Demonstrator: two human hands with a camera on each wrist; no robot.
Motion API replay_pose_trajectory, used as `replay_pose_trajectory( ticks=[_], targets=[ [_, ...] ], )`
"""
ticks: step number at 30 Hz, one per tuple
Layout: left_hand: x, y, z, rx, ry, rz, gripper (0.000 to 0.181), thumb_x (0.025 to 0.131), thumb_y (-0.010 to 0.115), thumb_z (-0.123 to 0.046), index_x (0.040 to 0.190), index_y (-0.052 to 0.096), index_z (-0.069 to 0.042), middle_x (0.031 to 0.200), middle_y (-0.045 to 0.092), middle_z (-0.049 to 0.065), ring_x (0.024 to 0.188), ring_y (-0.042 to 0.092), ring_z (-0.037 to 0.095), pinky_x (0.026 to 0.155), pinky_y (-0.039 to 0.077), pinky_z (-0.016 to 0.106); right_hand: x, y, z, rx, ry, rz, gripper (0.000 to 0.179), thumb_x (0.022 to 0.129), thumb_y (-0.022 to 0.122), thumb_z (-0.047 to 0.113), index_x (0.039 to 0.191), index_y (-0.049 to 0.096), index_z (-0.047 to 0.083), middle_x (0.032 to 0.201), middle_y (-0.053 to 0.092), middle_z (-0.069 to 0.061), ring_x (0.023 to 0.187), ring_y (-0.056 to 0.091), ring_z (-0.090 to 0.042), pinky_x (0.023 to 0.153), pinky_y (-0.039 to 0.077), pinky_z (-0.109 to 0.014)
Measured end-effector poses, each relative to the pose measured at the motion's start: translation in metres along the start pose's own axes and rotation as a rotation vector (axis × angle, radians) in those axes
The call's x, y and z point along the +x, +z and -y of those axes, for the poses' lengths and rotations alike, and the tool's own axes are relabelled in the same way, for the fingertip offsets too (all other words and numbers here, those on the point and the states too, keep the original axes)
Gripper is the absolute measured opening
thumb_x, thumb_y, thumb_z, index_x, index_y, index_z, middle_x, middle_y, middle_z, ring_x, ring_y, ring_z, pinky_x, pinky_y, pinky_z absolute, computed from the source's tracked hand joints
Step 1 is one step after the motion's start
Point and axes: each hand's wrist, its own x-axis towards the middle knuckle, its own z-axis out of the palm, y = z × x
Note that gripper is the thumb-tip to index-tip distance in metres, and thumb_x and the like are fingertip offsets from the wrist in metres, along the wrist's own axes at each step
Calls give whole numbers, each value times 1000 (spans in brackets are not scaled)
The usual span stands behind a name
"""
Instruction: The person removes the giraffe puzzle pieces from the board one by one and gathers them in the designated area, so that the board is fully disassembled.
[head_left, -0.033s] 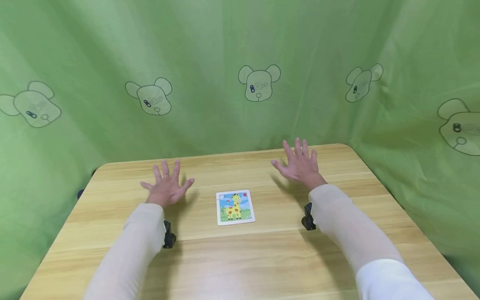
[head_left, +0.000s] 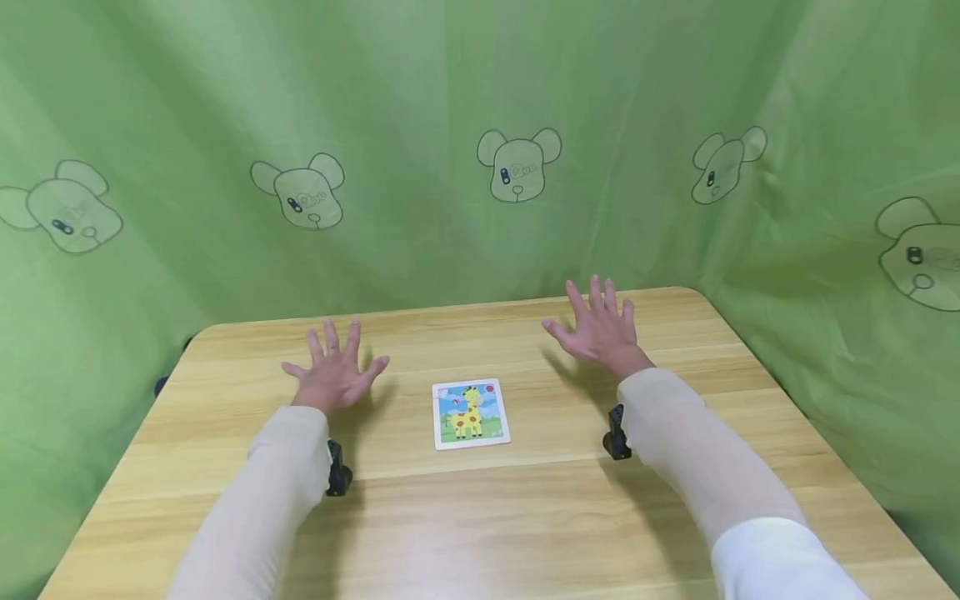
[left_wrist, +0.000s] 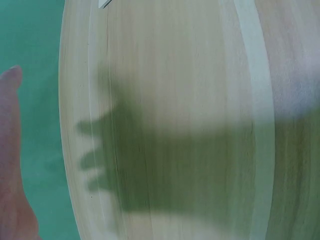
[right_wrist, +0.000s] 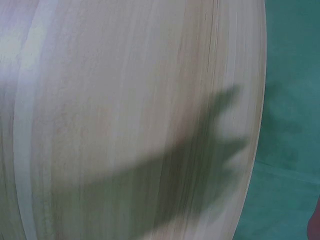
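Observation:
A flat square giraffe picture [head_left: 471, 414] with a white border lies on the wooden table between my two hands. Whether it is a card or a puzzle board is too small to tell. My left hand [head_left: 333, 372] hovers to its left, fingers spread, holding nothing. To the right and farther back, my right hand [head_left: 598, 331] is also spread above the table, with nothing in it. In the left wrist view, part of my left hand [left_wrist: 10, 160] shows at the left edge, and a white corner pokes in at the top. Only a sliver of my right hand [right_wrist: 314, 225] appears in the right wrist view.
The light wooden table [head_left: 480, 517] has rounded far corners. A green curtain [head_left: 405, 225] printed with bear heads hangs behind it and along both sides. Black wrist cameras sit under both sleeves, and the arms cast shadows on the wood.

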Motion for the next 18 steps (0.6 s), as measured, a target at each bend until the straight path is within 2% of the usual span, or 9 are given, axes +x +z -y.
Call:
replay_pose_trajectory(
  ticks=[5,12,18],
  targets=[
    [-3,1,-1,11,7,3,94,84,16,-79,151,-10,-20,152,-22,24,136,-18,50,83,-6,86,-1,0,1,0,3,4,88,89,29,70,153,6,15,155,-6,-26,141,-8,-46,107,-6,-68],
    [-8,8,-4,51,15,31,88,90,34,-67,152,-5,-18,153,-20,24,137,-17,50,84,-3,86,-1,1,2,7,8,14,88,89,27,71,153,5,15,155,-7,-27,141,-8,-47,107,-5,-68],
    [-9,16,-9,76,51,10,85,91,36,-62,153,-1,-17,153,-15,26,137,-12,52,84,-1,86,-2,1,2,29,16,16,88,88,26,71,153,5,15,154,-7,-27,140,-8,-47,107,-6,-68]
  ],
)
